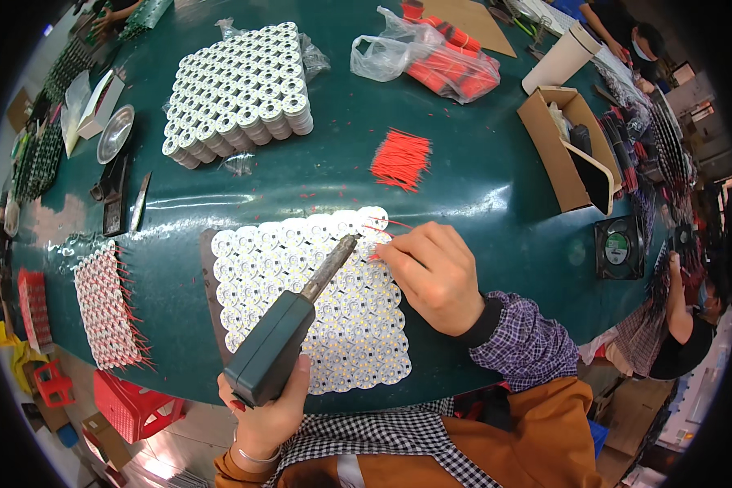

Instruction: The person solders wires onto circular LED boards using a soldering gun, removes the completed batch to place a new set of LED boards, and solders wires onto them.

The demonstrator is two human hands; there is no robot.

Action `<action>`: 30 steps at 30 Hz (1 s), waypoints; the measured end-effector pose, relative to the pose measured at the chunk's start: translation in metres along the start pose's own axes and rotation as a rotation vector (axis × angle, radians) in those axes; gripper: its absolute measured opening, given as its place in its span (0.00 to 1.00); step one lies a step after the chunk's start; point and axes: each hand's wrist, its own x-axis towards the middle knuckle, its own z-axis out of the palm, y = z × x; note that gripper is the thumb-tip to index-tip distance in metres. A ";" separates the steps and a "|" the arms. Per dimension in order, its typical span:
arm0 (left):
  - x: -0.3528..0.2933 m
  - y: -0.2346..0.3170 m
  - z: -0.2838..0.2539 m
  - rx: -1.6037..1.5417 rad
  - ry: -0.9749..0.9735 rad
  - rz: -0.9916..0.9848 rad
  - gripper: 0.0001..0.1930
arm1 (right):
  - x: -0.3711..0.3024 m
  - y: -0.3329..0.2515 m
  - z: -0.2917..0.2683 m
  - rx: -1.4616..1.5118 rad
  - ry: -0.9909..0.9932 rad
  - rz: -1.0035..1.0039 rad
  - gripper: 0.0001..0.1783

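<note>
My left hand point(270, 411) is wrapped round the handle of a dark green soldering gun point(272, 346). Its metal tip reaches the upper right part of a panel of round white LED boards point(321, 325). Close to that tip, my right hand point(435, 272) pinches short red wires point(375, 257) between thumb and fingers. One red wire point(394, 222) lies at the top right board; whether it is joined there is too small to tell. The panel rests on a dark flat backing point(211, 285) that shows along its left side.
Beyond the panel lie a bundle of red wires point(401, 159), stacked white round boards point(236, 89) and a bag of red wires point(451, 69). At right are a cardboard box point(557, 154) and a fan point(619, 248). A wired panel point(108, 307) lies left. Other people work around the table.
</note>
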 end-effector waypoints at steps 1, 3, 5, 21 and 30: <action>-0.001 0.000 0.000 0.005 -0.001 0.004 0.10 | -0.001 0.000 0.001 0.001 0.000 -0.001 0.17; -0.001 0.002 0.000 -0.029 -0.006 -0.008 0.10 | -0.003 0.000 0.003 0.034 -0.015 0.000 0.17; -0.001 0.002 0.000 -0.064 -0.013 -0.019 0.10 | -0.005 0.000 0.004 0.033 -0.025 0.001 0.17; -0.001 -0.003 -0.004 0.018 -0.135 0.060 0.15 | -0.005 -0.001 0.005 0.034 -0.063 0.002 0.15; -0.008 -0.009 -0.004 0.067 -0.057 0.129 0.09 | -0.005 -0.003 0.003 0.025 -0.075 0.005 0.15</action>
